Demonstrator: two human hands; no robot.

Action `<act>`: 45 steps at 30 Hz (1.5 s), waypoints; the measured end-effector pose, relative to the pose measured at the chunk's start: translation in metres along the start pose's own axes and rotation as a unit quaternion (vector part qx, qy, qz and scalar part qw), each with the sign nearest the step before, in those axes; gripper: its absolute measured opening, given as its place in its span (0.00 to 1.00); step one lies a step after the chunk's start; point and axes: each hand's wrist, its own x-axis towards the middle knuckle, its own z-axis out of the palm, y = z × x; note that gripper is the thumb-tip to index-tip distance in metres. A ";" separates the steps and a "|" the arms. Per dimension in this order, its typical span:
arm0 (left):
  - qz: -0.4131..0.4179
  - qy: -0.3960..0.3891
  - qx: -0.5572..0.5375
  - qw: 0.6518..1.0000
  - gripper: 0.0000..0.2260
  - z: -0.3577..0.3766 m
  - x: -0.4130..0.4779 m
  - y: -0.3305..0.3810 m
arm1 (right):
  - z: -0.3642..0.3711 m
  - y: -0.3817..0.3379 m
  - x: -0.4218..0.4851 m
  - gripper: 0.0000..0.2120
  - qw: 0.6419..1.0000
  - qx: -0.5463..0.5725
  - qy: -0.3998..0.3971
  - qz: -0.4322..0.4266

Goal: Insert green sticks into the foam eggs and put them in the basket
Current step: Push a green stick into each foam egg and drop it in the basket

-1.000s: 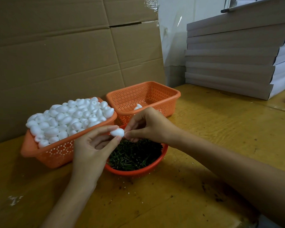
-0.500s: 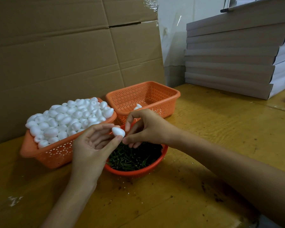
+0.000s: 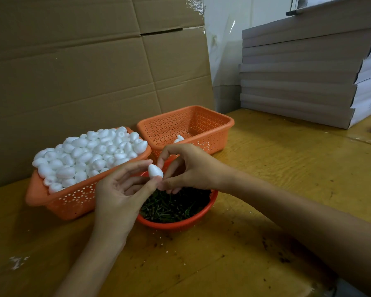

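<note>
A round red bowl [image 3: 180, 224] sits on the wooden worktop [image 3: 266, 172] and is filled with short green sticks [image 3: 174, 207]. Both hands meet just above the bowl's rear-left edge.

The left hand [image 3: 120, 190] pinches a single white foam egg [image 3: 155, 170] between thumb and forefinger, with its other fingers loosely curled below. The egg is tilted, its narrow end pointing up and away from the bowl.

The right hand [image 3: 190, 168] reaches in over the bowl from the right. Its fingers are curled, the forefinger arches over just beside the egg, and the thumb tip meets the left thumb at the egg's lower end. I cannot tell whether a stick is pinched there, because the fingertips hide that spot.

To the left of the bowl and touching it stands an orange perforated basket [image 3: 73, 203], heaped with white foam eggs [image 3: 90, 151]. Behind the bowl stands a second orange basket [image 3: 204, 133] of the same kind. One white egg [image 3: 178, 138] shows inside it, just above the right hand's knuckles.

Further behind the bowl a large sheet of brown cardboard [image 3: 73, 71] stands upright. Well off to the bowl's rear right, flat grey boxes [image 3: 298, 82] are piled on the worktop.
</note>
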 end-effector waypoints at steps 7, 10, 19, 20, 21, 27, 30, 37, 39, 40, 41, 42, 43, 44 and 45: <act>-0.008 -0.005 0.004 1.000 0.15 -0.003 0.001 -0.003 | 0.000 -0.002 -0.001 0.18 1.000 -0.008 -0.006 0.001; -0.004 -0.007 0.006 1.000 0.15 -0.003 0.001 -0.002 | 0.000 -0.001 -0.001 0.18 1.000 -0.011 -0.004 0.000; -0.011 0.003 -0.010 1.000 0.14 -0.004 0.002 -0.006 | 0.001 -0.004 -0.002 0.19 1.000 -0.005 0.002 0.002; -0.012 0.003 -0.011 1.000 0.14 -0.004 0.003 -0.006 | 0.001 -0.004 -0.002 0.19 1.000 -0.004 0.005 0.001; -0.013 0.004 -0.013 1.000 0.14 -0.005 0.003 -0.007 | 0.001 -0.004 -0.002 0.18 1.000 -0.003 0.007 0.001; -0.017 0.024 -0.020 0.999 0.11 -0.004 0.003 -0.008 | 0.000 -0.004 0.000 0.18 0.999 0.010 0.035 -0.010; -0.017 0.032 -0.026 0.999 0.11 -0.003 0.003 -0.010 | -0.001 -0.003 0.000 0.17 0.999 0.018 0.049 -0.016; -0.020 0.036 -0.016 0.999 0.10 -0.004 0.003 -0.012 | -0.001 -0.001 0.000 0.14 0.998 0.014 0.051 -0.021; -0.022 0.034 -0.015 0.999 0.11 -0.004 0.002 -0.010 | -0.001 0.000 0.000 0.14 0.999 0.009 0.050 -0.020; -0.022 0.033 -0.015 0.999 0.11 -0.004 0.002 -0.010 | 0.000 0.000 0.001 0.13 0.999 0.007 0.049 -0.021; -0.022 0.032 -0.014 0.999 0.11 -0.004 0.002 -0.009 | 0.000 0.000 0.001 0.13 0.999 0.004 0.046 -0.022; -0.022 0.032 -0.013 0.999 0.11 -0.004 0.002 -0.009 | 0.000 0.001 0.001 0.13 0.999 0.002 0.044 -0.024; -0.022 0.032 -0.012 0.999 0.11 -0.003 0.002 -0.009 | 0.000 0.001 0.001 0.12 0.999 0.000 0.041 -0.025; -0.021 0.032 -0.010 0.999 0.12 -0.003 0.002 -0.009 | 0.000 0.001 0.001 0.12 0.999 0.000 0.040 -0.026; -0.018 0.031 -0.008 0.999 0.14 -0.002 0.001 -0.008 | -0.001 0.001 0.002 0.11 0.999 0.002 0.039 -0.028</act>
